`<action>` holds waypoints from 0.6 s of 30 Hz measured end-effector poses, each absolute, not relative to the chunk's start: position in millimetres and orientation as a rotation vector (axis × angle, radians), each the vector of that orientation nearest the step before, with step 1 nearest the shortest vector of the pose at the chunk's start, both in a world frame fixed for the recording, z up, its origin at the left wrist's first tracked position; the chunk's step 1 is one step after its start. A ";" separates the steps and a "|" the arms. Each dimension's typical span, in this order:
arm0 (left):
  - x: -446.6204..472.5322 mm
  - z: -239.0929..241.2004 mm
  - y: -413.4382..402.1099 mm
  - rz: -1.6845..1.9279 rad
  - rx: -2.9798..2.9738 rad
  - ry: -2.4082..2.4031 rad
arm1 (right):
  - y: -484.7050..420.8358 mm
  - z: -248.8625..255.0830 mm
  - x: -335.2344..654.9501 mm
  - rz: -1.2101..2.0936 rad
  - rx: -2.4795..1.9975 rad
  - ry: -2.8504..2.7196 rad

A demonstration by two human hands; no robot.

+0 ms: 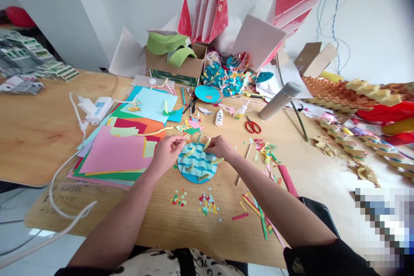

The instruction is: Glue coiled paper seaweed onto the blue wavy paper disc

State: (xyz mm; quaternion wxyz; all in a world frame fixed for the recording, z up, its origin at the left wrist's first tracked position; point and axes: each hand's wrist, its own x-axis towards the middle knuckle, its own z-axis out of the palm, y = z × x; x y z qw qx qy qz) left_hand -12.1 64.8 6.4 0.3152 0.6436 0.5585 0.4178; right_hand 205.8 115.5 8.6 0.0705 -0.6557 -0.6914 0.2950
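A round blue paper disc (197,177) with pale wavy bands lies on the table in front of me. Several short twisted strips in yellow and grey-green, such as this grey-green twisted strip (203,177), sit on it. At the disc's upper right edge, my right hand (220,147) pinches a pale yellow twisted strip (207,142). My left hand (170,148) is at the upper left edge with thumb and finger pressed together; whatever they hold is too small to make out. Just beyond the fingertips lie colourful paper fish (193,124).
Coloured paper sheets (111,151) are stacked at left, near a white power strip (99,110). Red-handled scissors (252,126), glue bottles (219,117) and a metal flask (280,100) stand or lie beyond. Paper scraps (208,202) and cut strips (258,211) are nearer me.
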 end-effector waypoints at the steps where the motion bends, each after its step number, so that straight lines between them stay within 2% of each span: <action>1: -12.0 5.9 64.8 1.100 1.692 1.469 | 115.3 8.9 205.2 0.875 -1.971 -2.082; 18: -14.2 1.7 67.0 1.118 1.675 1.444 | 114.2 16.8 205.2 0.826 -1.927 -2.137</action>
